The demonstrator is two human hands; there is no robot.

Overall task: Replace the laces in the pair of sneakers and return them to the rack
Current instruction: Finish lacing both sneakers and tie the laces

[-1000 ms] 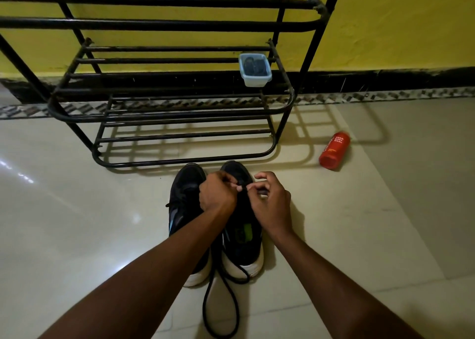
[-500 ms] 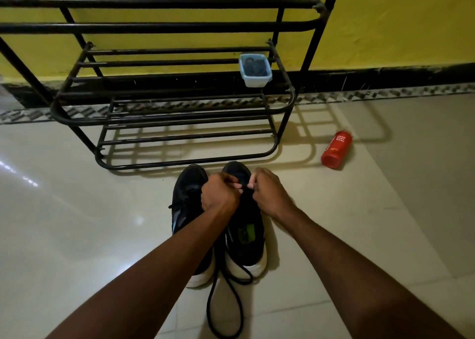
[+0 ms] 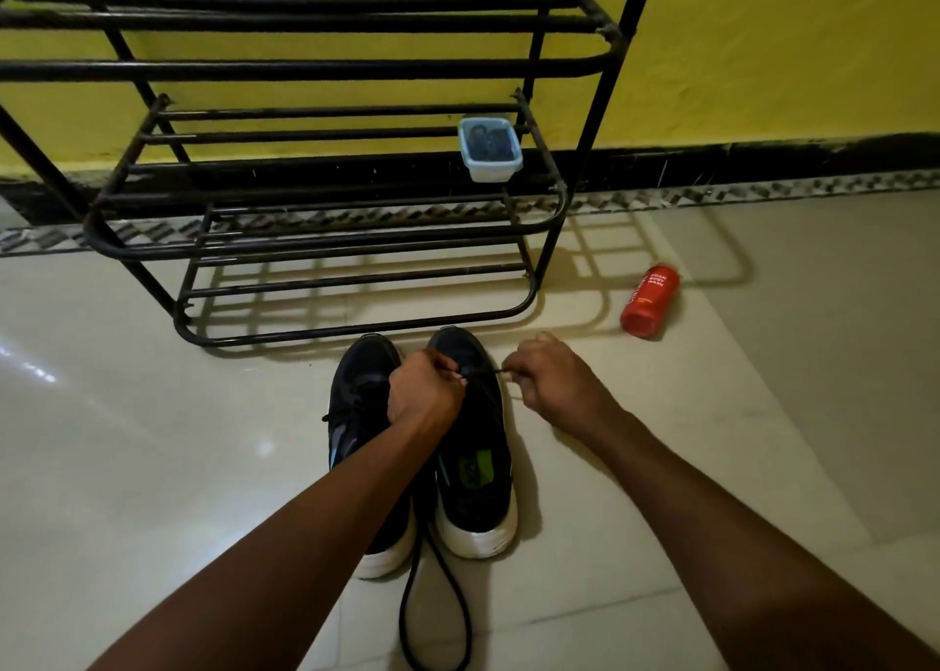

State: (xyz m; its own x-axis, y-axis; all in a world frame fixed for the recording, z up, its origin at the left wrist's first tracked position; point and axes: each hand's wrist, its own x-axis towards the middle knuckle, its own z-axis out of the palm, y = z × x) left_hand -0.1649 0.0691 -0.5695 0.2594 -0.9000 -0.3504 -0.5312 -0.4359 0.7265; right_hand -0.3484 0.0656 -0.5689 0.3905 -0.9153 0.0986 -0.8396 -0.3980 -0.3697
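Two black sneakers with white soles stand side by side on the floor, toes toward the rack: the left sneaker (image 3: 356,416) and the right sneaker (image 3: 475,467). My left hand (image 3: 424,390) rests over the right sneaker's eyelets and pinches the black lace (image 3: 437,614) there. My right hand (image 3: 554,383) sits just right of that shoe and pinches the lace's end, drawn taut between both hands. The rest of the lace trails in a loop behind the heels.
The black metal shoe rack (image 3: 325,212) stands just beyond the toes against a yellow wall. A small blue tub (image 3: 489,150) with dark contents sits on its middle shelf. A red bottle (image 3: 648,300) lies on the floor to the right.
My right hand has moved right, away from my left hand, drawing the lace end out sideways. The left hand stays on the shoe.
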